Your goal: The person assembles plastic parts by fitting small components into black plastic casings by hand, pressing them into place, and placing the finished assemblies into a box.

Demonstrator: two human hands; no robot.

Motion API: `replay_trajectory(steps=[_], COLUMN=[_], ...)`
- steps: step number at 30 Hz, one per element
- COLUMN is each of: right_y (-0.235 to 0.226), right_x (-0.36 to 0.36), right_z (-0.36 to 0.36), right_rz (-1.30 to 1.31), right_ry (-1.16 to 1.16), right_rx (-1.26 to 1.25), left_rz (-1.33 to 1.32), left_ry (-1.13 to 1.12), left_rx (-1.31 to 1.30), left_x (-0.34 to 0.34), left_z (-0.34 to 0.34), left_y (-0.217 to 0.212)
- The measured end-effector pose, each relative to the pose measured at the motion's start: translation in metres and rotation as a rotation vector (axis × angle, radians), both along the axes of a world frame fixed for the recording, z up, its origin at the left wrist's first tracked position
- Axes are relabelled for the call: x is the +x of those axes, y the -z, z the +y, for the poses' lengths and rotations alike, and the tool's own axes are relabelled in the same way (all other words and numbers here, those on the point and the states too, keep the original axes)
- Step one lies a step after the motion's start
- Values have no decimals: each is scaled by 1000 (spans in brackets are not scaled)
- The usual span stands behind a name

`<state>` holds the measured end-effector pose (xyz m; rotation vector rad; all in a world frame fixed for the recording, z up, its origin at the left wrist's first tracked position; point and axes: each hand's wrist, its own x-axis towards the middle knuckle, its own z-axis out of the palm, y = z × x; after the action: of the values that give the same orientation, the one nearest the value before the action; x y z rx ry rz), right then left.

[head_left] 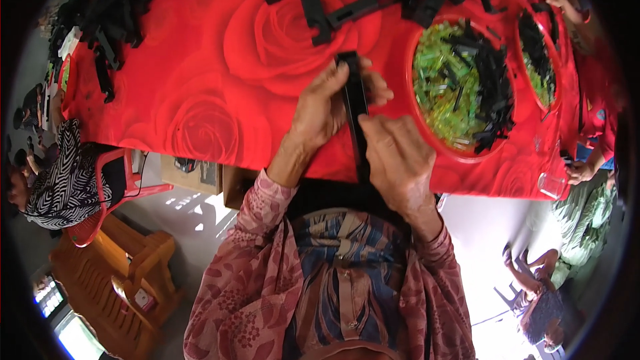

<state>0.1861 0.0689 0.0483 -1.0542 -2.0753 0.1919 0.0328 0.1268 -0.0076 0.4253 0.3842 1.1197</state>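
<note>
A long, narrow black plastic piece [355, 103] is held upright in front of me, above the near edge of the table. My left hand [327, 101] wraps round its upper part, thumb on the front and fingers behind. Lower down, the curled fingers of my right hand [399, 159] press against its right side; whether they pinch something small is hidden. Right of my hands stands a red-rimmed bowl [412, 87] with small green-yellow translucent pieces [443, 73] and small black pieces [490, 87] in it.
More long black pieces [310, 0] lie along the far side of the red rose-print tablecloth [200, 123], with a dark heap [147, 0] at far left. A second bowl [555, 67] stands at right near another person's hand [559, 0]. A red plastic chair [103, 180] is at left.
</note>
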Motion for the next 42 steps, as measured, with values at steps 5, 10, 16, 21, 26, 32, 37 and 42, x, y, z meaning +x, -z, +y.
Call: replay_trajectory(steps=[5, 10, 16, 21, 26, 32, 37, 42], right_y=[3, -5, -13, -7, -12, -24, -18, -19], right_x=[-10, -6, -3, -1, 3, 3, 4, 2], right_z=[8, 6, 14, 23, 21, 19, 22, 30], right_rz=[-116, -188, -183, 22, 25, 153, 218, 304], right_ry=[-15, 0, -63, -67, -53, -101, -119, -90], right_rx=[-7, -166, -255, -290, -406, -714, -735, -625], left_rz=[130, 642, 712, 863, 981, 991, 986, 968], left_ry=[55, -20, -62, -77, 48, 27, 98, 73], left_rx=[75, 188, 173, 161, 159, 231, 195, 178], left_x=[4, 1, 7, 8, 0, -1, -4, -2], left_z=[-9, -11, -7, -1, 2, -5, -3, 7], left_y=[-2, -2, -7, -24, -38, -20, -24, -41])
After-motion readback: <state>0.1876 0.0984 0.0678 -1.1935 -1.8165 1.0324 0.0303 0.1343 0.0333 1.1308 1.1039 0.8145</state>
